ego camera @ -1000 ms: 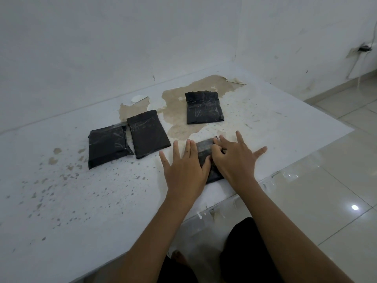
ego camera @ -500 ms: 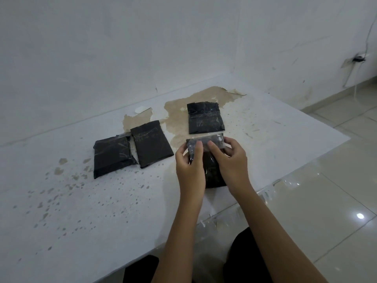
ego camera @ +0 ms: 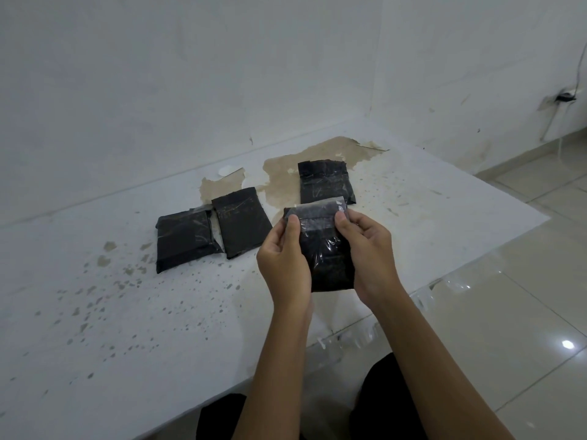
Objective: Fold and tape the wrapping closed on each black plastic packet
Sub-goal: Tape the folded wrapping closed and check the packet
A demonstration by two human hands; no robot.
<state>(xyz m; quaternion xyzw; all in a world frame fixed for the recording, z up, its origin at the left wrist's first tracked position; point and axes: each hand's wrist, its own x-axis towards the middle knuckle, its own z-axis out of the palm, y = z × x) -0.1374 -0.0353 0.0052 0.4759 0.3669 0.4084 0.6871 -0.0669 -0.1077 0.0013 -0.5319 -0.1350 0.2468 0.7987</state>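
I hold a black plastic packet (ego camera: 327,249) in clear wrapping above the table, between both hands. My left hand (ego camera: 282,262) grips its left side, thumb pressing the upper left of the clear flap (ego camera: 314,209). My right hand (ego camera: 370,246) grips the right side, thumb on the flap's upper right corner. The flap stands up at the packet's top edge. Three other black packets lie on the table: one at the left (ego camera: 184,239), one beside it (ego camera: 241,225), and one farther back (ego camera: 325,182).
The white table (ego camera: 127,328) is speckled and has a brown patch of peeled surface (ego camera: 279,176) at the back. Its right edge drops to a glossy tiled floor (ego camera: 508,312). A white wall stands behind. A cable hangs from a wall socket (ego camera: 563,98).
Both hands pressed the packet flat on the table a second ago. They have since lifted it off the table and raised it, with the clear flap now held up by both thumbs.
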